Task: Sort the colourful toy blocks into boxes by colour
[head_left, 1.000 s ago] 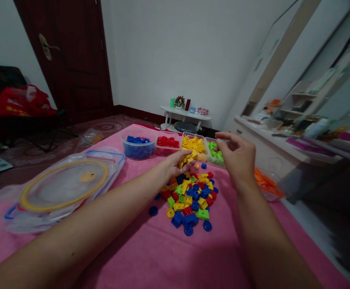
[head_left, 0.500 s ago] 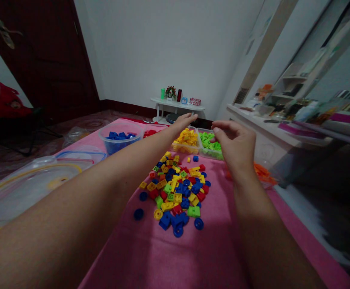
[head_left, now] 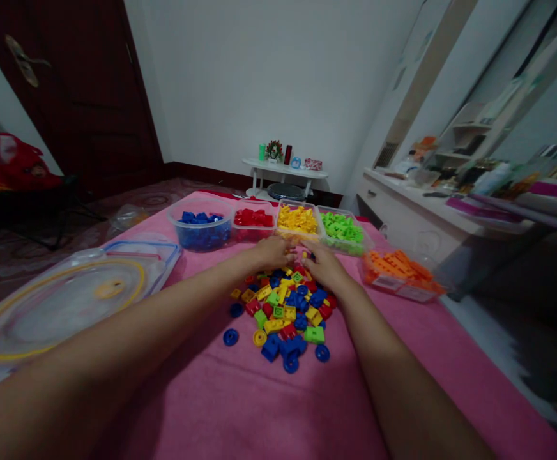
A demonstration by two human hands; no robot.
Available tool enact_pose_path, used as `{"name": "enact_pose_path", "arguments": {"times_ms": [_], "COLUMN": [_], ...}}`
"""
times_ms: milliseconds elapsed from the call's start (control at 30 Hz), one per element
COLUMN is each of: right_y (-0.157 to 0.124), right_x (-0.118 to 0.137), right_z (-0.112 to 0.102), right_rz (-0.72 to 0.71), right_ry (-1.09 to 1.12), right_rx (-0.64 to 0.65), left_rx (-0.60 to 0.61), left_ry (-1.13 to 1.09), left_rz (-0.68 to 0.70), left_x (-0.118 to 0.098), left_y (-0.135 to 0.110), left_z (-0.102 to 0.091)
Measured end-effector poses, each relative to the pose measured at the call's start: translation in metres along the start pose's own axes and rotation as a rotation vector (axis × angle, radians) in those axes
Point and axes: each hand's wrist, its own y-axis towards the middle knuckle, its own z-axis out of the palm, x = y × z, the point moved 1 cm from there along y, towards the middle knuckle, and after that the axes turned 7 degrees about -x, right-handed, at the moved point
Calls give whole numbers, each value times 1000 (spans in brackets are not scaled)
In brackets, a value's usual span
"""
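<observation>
A heap of mixed toy building bricks in blue, yellow, red and green lies on the pink cloth, with a few blue wheels around it. Over the heap's far edge is my left hand, its fingers bent downward and slightly apart. My right hand reaches in from the other side, thumb and fingers spread beside the bricks. Their fingertips are close together, and I see no brick held in either. Some bricks at the far end are hidden under the hands.
Beyond the heap stand clear tubs of blue, red, yellow and green bricks. A box of orange bricks sits at the right. Clear lids lie at the left; a dresser stands on the right.
Both hands have come down and back from above the yellow and green tubs to the far edge of the heap, drawing closer together. The view has shifted slightly.
</observation>
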Motion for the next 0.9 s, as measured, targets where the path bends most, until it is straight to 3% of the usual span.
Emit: {"name": "enact_pose_path", "arguments": {"times_ms": [133,267,500,667,900], "right_y": [-6,-6,-6,-6,-6], "right_x": [2,6,7,20,33], "right_z": [7,3,-1,-5,2], "right_rz": [-30,-21,-5,11,7], "right_ry": [-88,-154,-208,-153,-68], "right_rx": [89,99,33,-70,15], "left_rx": [38,9,-148,-148,-117], "left_ry": [163,336,316,280,381], "left_rz": [153,252,249,233,328], "left_x": [5,6,16,11,6], "left_y": [-21,-35,-47,-51,-53], "left_z": [-7,-9,-8,-7,-9]}}
